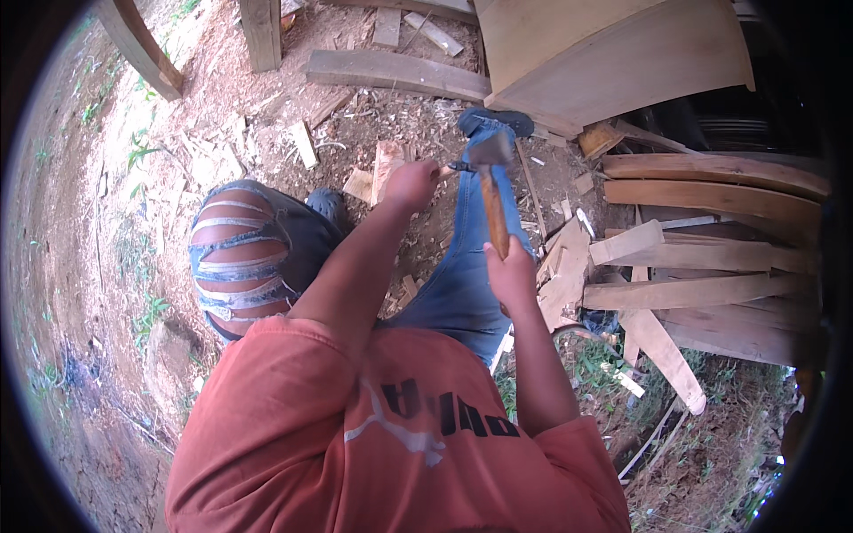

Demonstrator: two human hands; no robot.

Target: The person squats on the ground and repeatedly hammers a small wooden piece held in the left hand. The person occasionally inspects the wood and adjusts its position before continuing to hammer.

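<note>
My right hand (513, 273) is closed round the lower part of a wooden handle (494, 213). That handle belongs to a hatchet-like tool with a broad grey metal head (491, 148), which is blurred. My left hand (413, 184) grips a short tool (451, 169) with a wooden handle and a dark metal end. The dark end meets or overlaps the grey head in this view; whether they touch I cannot tell. Both tools are held above my outstretched right leg (475, 240) in blue jeans. My left knee (238, 244) is bent, under ripped denim.
Curved wooden boards (711, 255) are stacked at the right. A large pale wooden panel (622, 71) stands at the upper right. A long plank (395, 73) lies across the far ground. Wood chips and offcuts (304, 145) litter the dirt, and a stone (169, 360) sits at the left.
</note>
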